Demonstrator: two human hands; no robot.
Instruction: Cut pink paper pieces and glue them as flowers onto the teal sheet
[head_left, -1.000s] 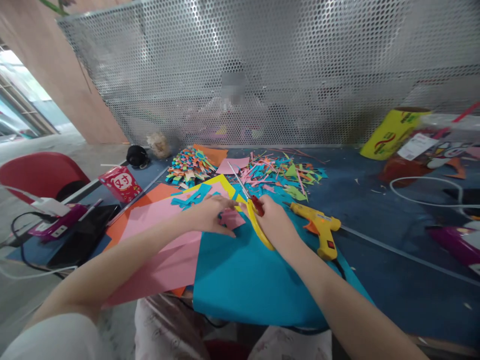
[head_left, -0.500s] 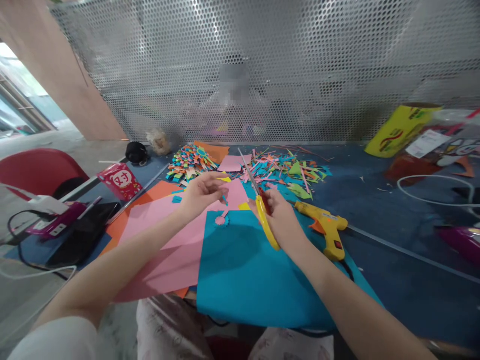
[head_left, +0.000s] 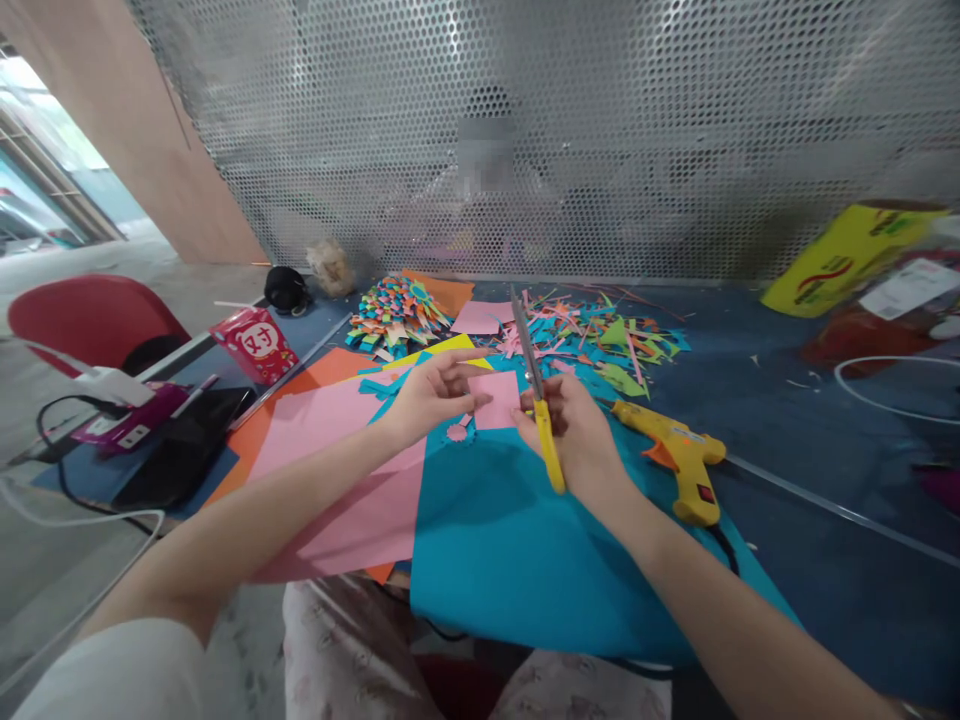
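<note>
Soft, muted daylight fills the scene, brightest at the far-left opening (head_left: 64, 125), where the view outside washes out to white. Pale streaks of glare run down the perforated metal screen (head_left: 352, 150), and a pixelated block covers part of its reflection. Faint, soft-edged shadows fall on the teal paper (head_left: 517, 570). Wide-angle distortion stretches the forearms and the yellow tube (head_left: 844, 262) towards the edges; fine detail looks slightly smeared.

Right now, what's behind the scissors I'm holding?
Past the scissors lies a heap of colorful paper strips, then the metal screen. Whatever sits directly behind them or your right hand is covered.
</note>
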